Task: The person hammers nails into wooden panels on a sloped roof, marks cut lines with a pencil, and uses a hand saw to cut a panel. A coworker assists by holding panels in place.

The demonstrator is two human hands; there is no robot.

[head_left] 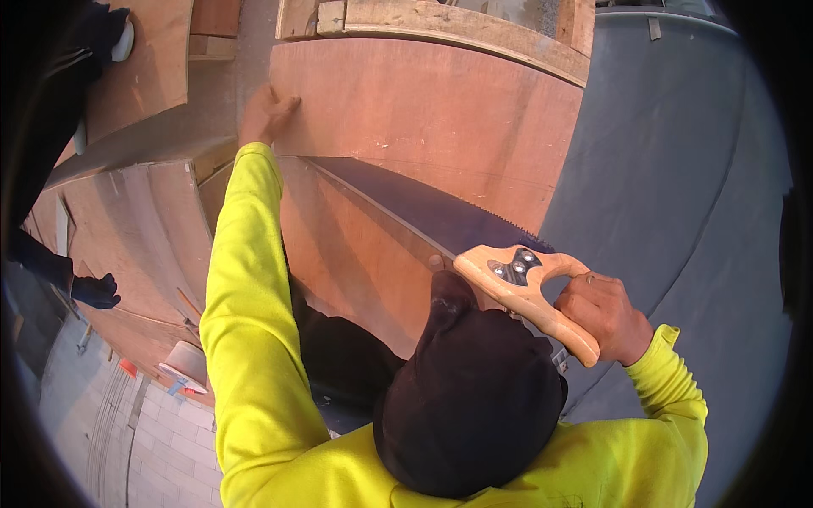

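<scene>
My right hand (601, 313) is closed round the light wooden handle of a handsaw (508, 284). Its dark blade reaches away to the left, with the toothed edge along the near edge of a reddish plywood board (423, 110). At the board's left end, my left hand (269, 117) grips the edge, thumb on top and some fingers hidden. A faint line runs across the board near its closer side. Below the blade is another plywood surface (356, 233). Dark cloth (474, 398) between my arms covers part of the view.
Timber framing (449, 34) lies beyond the board. A large dark grey sheet (660, 169) spreads along the right. To the left are a plywood box (127, 203), a white bucket (185, 366) and another person's dark-gloved hand (96, 290). Pale paving (174, 432) shows at lower left.
</scene>
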